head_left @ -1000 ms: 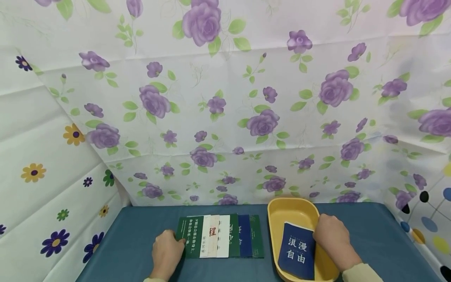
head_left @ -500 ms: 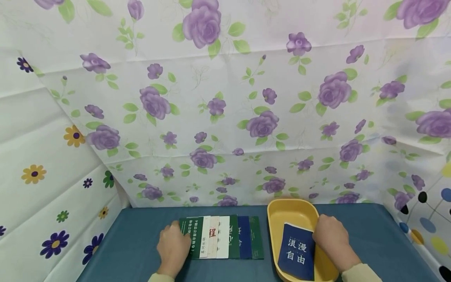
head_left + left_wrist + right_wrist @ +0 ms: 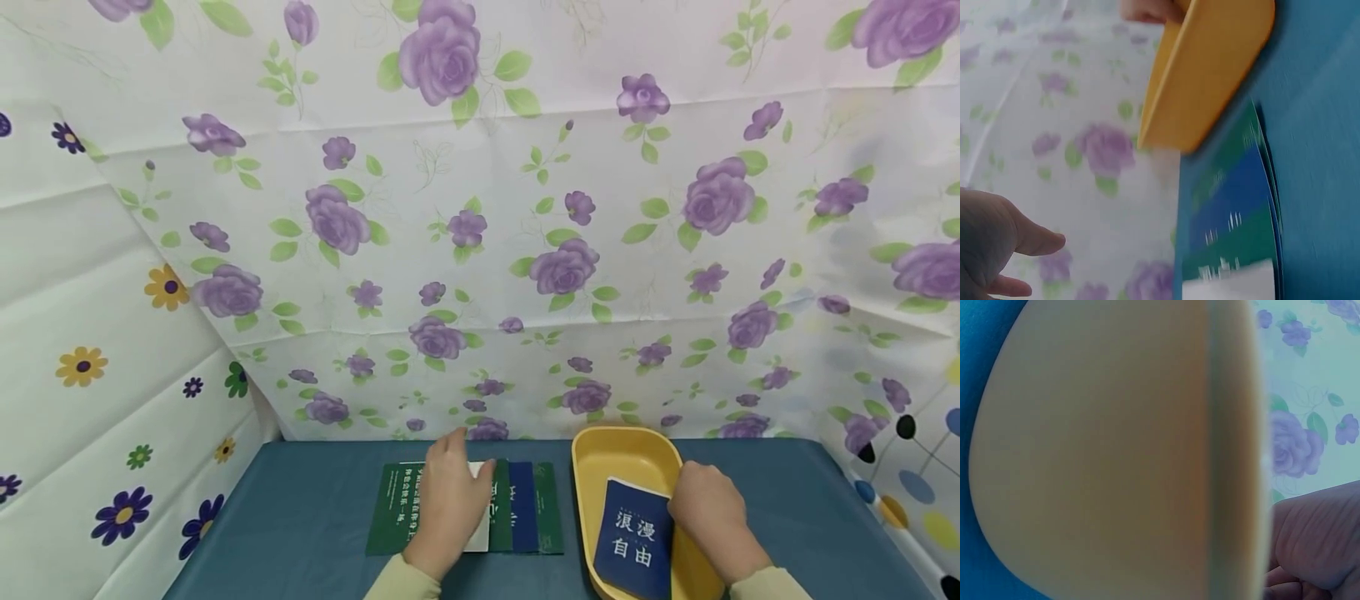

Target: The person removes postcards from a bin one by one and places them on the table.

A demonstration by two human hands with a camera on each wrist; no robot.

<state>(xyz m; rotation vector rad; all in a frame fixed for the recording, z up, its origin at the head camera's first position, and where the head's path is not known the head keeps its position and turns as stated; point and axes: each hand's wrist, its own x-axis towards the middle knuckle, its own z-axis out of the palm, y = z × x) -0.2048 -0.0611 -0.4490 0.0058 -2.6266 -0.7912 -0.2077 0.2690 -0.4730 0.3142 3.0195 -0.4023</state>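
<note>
My left hand [image 3: 453, 504] is over a row of overlapping booklets, its thumb held away from extended fingers. In the left wrist view that hand [image 3: 991, 240] appears apart from the booklets, with nothing in it. The row shows a green booklet [image 3: 387, 508] with white lettering at left, then a white one partly hidden by the hand, a blue booklet [image 3: 522, 508] and a green booklet [image 3: 550, 510]. My right hand [image 3: 708, 517] grips the right rim of a yellow tray [image 3: 622, 446]. Inside the tray leans a dark blue booklet [image 3: 633, 537] with white characters.
A blue-green cloth [image 3: 315, 500] covers the table. Behind it rises a white sheet [image 3: 495, 275] printed with purple roses, and more patterned sheets hang at the left and right. The tray stands just right of the booklet row.
My left hand has come off the left end of the row and moved right, over the middle booklets, with fingers extended. My right hand and the tray stay put.
</note>
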